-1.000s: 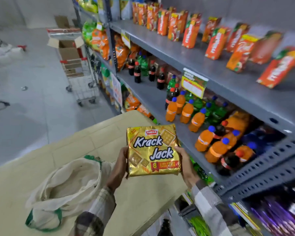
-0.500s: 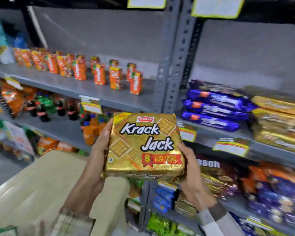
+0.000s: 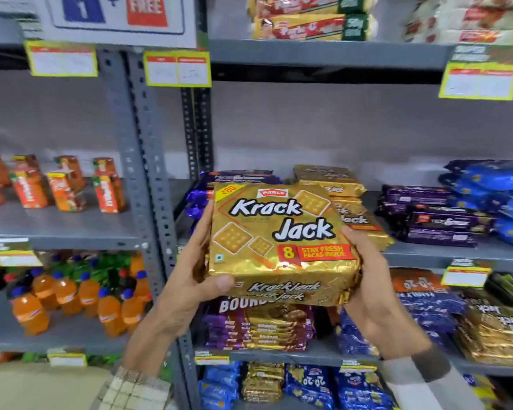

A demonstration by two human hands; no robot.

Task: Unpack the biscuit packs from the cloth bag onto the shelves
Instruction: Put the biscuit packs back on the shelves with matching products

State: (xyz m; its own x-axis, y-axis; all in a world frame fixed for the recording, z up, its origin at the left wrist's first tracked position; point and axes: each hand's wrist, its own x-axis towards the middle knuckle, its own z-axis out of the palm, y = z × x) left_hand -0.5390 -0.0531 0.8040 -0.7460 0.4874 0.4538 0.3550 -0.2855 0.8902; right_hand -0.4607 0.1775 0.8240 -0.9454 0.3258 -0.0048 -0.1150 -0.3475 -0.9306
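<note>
**Pack held in both hands in front of the middle shelf**

Left of frame: juice cartons [image 3: 62, 187] stand on a grey shelf, orange bottles [image 3: 80, 297] on the level below. The bench [image 3: 36, 386] shows in the bottom left corner.

Centre: the left hand [image 3: 190, 279] grips the pack's [image 3: 282, 241] left edge, thumb pressed on the lower front corner and fingers behind it. The pack is gold, faces the camera and tilts slightly. It is off the shelf and sits at frame centre. Just behind it, a stack of matching gold packs [image 3: 332, 179] lies on the middle shelf [image 3: 421, 254]. Bourbon packs [image 3: 264, 327] are on the level below.

The right hand [image 3: 370, 291] grips the pack's right edge, thumb on the side and fingers wrapped under and behind.

Right of frame: purple packs [image 3: 436, 217], then blue packs [image 3: 504, 202], on the same middle shelf.
</note>
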